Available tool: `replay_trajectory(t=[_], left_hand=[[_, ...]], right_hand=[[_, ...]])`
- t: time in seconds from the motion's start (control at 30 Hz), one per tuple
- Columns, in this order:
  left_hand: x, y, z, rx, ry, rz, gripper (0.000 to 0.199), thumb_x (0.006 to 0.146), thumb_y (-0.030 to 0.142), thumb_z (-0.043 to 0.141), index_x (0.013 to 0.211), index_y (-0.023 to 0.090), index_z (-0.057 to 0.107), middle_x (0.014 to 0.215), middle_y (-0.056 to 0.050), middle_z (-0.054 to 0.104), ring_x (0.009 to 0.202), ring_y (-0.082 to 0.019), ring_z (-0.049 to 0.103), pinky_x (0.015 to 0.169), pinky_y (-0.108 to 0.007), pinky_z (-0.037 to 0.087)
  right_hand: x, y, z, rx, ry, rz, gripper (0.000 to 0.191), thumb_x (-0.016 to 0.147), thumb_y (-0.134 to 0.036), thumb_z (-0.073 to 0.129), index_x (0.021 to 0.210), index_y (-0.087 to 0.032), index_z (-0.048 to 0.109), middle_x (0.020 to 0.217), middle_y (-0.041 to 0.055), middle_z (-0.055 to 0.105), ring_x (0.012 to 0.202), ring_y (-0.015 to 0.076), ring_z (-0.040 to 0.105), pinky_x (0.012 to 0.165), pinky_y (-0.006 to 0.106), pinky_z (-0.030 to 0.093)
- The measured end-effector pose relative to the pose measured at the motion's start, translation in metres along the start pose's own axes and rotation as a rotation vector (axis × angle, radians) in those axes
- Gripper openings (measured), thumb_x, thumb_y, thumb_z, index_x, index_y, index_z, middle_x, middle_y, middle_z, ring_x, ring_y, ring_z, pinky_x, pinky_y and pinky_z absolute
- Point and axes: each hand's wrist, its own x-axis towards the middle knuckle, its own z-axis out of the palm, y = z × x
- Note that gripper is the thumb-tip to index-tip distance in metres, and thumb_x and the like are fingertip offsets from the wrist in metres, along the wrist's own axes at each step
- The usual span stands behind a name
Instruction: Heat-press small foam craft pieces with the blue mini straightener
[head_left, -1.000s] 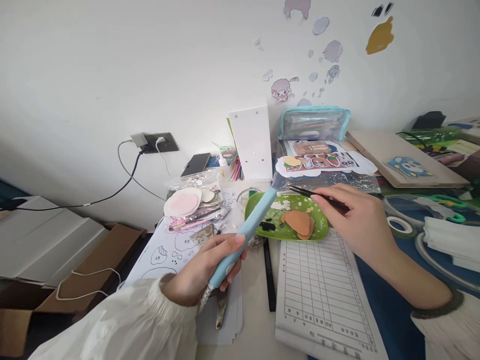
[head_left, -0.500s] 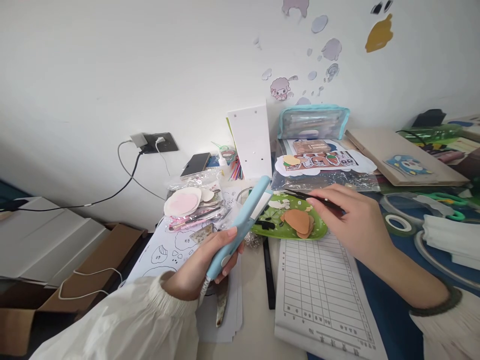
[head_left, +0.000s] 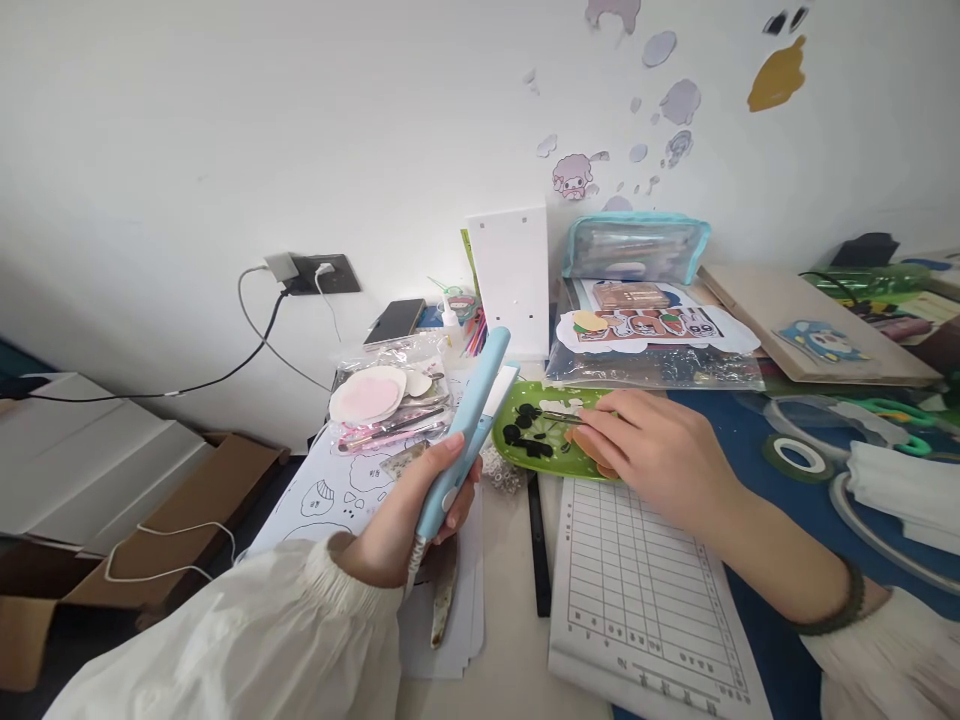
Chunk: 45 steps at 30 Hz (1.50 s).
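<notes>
My left hand point(head_left: 431, 490) is wrapped round the handle of a light blue mini hair straightener point(head_left: 472, 410), held upright with its plates slightly apart and its cord trailing below. My right hand point(head_left: 652, 445) pinches dark tweezers point(head_left: 559, 415), their tips low over a green tray point(head_left: 551, 467). Small black cut-out pieces point(head_left: 529, 446) lie at the tray's left, and white pieces point(head_left: 571, 405) toward its back. Tan pieces point(head_left: 592, 455) are partly covered by my right hand. Whether the tweezers grip a piece I cannot make out.
A printed form point(head_left: 637, 590) lies in front of the tray, beside a black strip point(head_left: 538, 550). Drawn sheets and a plastic bag of pink and white pieces point(head_left: 367, 396) are at left. A tape roll point(head_left: 797, 458) and green-handled scissors point(head_left: 892, 415) lie right.
My right hand has lowered over the tray, bringing the tweezers down and left among the pieces. The straightener has shifted slightly left and stands more upright in my left hand.
</notes>
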Motion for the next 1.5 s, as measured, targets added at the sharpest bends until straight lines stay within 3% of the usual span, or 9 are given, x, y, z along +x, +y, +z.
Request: replay_trajectory(t=[0.3,1.13,1.33,1.5], left_hand=[[-0.001,0.000,0.000,0.073,0.026,0.012,0.042,0.085,0.055,0.040,0.071,0.017,0.052,0.040,0.005,0.038,0.034,-0.006,0.029,0.032,-0.018,0.021],[0.001,-0.002,0.000,0.091,0.020,0.012,0.044,0.084,0.057,0.041,0.071,0.017,0.053,0.040,0.005,0.039,0.033,-0.006,0.028,0.034,-0.019,0.020],[0.000,-0.001,-0.001,0.044,0.024,0.003,0.042,0.086,0.055,0.040,0.072,0.017,0.053,0.040,0.005,0.038,0.035,-0.006,0.028,0.035,-0.019,0.021],[-0.001,0.006,-0.001,0.006,0.024,-0.061,0.043,0.085,0.056,0.042,0.069,0.017,0.051,0.040,0.005,0.038,0.035,-0.006,0.026,0.036,-0.020,0.019]], right_hand=[[0.009,-0.006,0.007,-0.222,0.020,-0.225,0.016,0.083,-0.006,0.054,0.078,-0.013,0.067,0.071,0.0052,0.066,0.065,0.0169,0.055,0.056,0.029,0.041],[0.013,-0.008,0.009,-0.227,0.052,-0.256,0.024,0.085,-0.005,0.051,0.069,-0.017,0.065,0.067,0.0036,0.064,0.064,0.0160,0.052,0.055,0.030,0.038],[0.010,-0.004,0.000,-0.236,0.072,-0.245,0.015,0.084,-0.007,0.055,0.078,-0.014,0.067,0.068,0.0032,0.066,0.063,0.0158,0.054,0.055,0.030,0.043],[-0.001,0.013,-0.011,-0.213,0.131,-0.267,0.014,0.082,-0.006,0.058,0.088,-0.016,0.066,0.082,0.0055,0.071,0.073,0.0180,0.060,0.060,0.032,0.048]])
